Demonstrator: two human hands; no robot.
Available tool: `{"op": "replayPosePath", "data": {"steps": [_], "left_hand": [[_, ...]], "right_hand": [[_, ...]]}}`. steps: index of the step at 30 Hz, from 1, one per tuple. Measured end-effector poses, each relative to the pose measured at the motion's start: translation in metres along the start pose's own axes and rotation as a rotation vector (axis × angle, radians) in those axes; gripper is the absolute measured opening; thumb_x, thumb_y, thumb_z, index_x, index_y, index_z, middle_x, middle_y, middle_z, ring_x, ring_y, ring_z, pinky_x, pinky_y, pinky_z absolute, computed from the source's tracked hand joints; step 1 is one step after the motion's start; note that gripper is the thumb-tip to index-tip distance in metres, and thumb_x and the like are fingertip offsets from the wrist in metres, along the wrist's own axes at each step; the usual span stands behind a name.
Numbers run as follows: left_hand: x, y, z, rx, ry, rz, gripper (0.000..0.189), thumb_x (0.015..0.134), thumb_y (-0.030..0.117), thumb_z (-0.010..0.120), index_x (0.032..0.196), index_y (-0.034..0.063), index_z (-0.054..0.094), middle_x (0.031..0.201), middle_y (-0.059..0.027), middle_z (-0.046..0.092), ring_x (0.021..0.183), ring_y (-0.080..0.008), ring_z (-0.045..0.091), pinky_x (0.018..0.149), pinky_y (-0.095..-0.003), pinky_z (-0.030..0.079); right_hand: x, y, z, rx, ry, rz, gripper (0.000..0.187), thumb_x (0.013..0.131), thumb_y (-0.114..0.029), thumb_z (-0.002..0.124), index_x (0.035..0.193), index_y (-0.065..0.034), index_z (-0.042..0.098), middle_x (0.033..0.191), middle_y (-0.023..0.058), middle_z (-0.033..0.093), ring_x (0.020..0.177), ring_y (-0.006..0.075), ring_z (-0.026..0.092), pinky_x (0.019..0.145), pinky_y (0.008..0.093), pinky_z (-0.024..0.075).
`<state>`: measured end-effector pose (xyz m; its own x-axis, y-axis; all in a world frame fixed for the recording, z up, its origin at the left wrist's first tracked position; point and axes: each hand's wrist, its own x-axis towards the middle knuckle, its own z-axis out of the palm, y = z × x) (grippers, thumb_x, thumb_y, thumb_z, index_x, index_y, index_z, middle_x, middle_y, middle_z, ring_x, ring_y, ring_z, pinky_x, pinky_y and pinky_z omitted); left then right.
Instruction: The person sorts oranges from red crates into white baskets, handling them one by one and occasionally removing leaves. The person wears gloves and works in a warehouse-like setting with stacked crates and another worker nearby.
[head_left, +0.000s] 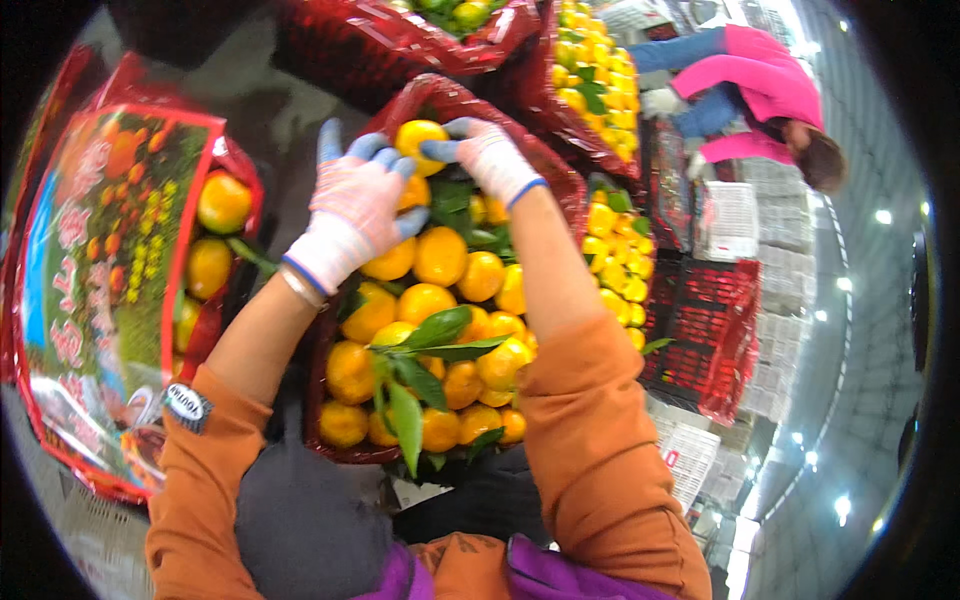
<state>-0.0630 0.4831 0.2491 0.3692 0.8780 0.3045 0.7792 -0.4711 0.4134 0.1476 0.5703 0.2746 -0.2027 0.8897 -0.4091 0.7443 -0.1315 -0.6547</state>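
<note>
A red-lined crate (319, 420) of mandarin oranges (440, 256) stands before me. Green leaves (409, 405) on stems lie across the near part of the fruit. At the crate's far end, my right hand (495, 161), in a white glove with blue-grey fingertips, grips a single mandarin (415, 142), its thumb on the fruit's right side. My left hand (352, 199), gloved alike, is spread over the left rim. Its fingertips come close to that same mandarin; whether they touch it I cannot tell. The left thumb lies over fruit below.
To the left, a printed plastic cover (112, 285) bearing writing lies over another crate of mandarins (223, 202). More filled crates (592, 75) stand beyond and to the right. A black crate with red lining (705, 330) is farther right. A person in pink (765, 82) bends over nearby.
</note>
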Motion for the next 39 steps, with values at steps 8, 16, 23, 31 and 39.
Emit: {"op": "replayPosePath", "data": {"steps": [8, 16, 23, 31, 39], "left_hand": [[0.039, 0.003, -0.017, -0.019, 0.229, 0.015, 0.088, 0.07, 0.054, 0.079, 0.143, 0.0159, 0.047, 0.134, -0.0087, 0.06, 0.131, -0.0286, 0.051, 0.111, -0.0596, 0.029], [0.051, -0.003, 0.027, 0.109, -0.142, -0.038, 0.082, 0.076, 0.054, 0.072, 0.146, 0.0189, 0.049, 0.147, -0.009, 0.052, 0.144, -0.0258, 0.039, 0.113, -0.0684, 0.024], [0.051, 0.001, 0.019, 0.112, -0.135, -0.085, 0.079, 0.077, 0.053, 0.073, 0.141, 0.0129, 0.051, 0.147, -0.0118, 0.052, 0.145, -0.0247, 0.038, 0.114, -0.0693, 0.02], [0.048, 0.003, 0.011, 0.075, -0.143, -0.098, 0.077, 0.073, 0.052, 0.074, 0.138, 0.0149, 0.056, 0.143, -0.0084, 0.054, 0.145, -0.0315, 0.037, 0.114, -0.0723, 0.018], [0.048, 0.007, 0.005, 0.099, -0.11, -0.081, 0.073, 0.069, 0.049, 0.077, 0.13, 0.013, 0.06, 0.138, -0.0089, 0.057, 0.14, -0.0312, 0.042, 0.113, -0.0716, 0.019]], "right_hand": [[0.014, 0.009, 0.007, 0.362, -0.038, 0.149, 0.035, 0.082, -0.025, 0.083, 0.109, -0.0053, 0.072, 0.084, 0.003, 0.069, 0.065, 0.0119, 0.06, 0.055, 0.0269, 0.0465], [-0.106, -0.053, -0.01, -0.143, 0.104, -0.272, 0.054, 0.082, -0.016, 0.076, 0.133, -0.0047, 0.061, 0.123, 0.0109, 0.068, 0.107, 0.0208, 0.066, 0.093, 0.0353, 0.052], [-0.203, -0.08, 0.064, -0.804, -0.258, -0.992, 0.048, 0.079, -0.017, 0.064, 0.127, -0.0153, 0.06, 0.126, 0.0155, 0.062, 0.107, 0.0367, 0.063, 0.084, 0.0436, 0.0543], [-0.145, -0.057, -0.008, 0.417, 0.314, -0.283, 0.049, 0.082, -0.028, 0.076, 0.12, -0.0022, 0.061, 0.108, 0.0168, 0.069, 0.098, 0.0267, 0.07, 0.082, 0.0343, 0.0567], [0.01, -0.006, -0.002, -0.154, 0.588, 0.258, 0.058, 0.086, -0.047, 0.072, 0.115, 0.0037, 0.065, 0.104, 0.028, 0.07, 0.099, 0.0419, 0.068, 0.086, 0.0456, 0.0533]]}}
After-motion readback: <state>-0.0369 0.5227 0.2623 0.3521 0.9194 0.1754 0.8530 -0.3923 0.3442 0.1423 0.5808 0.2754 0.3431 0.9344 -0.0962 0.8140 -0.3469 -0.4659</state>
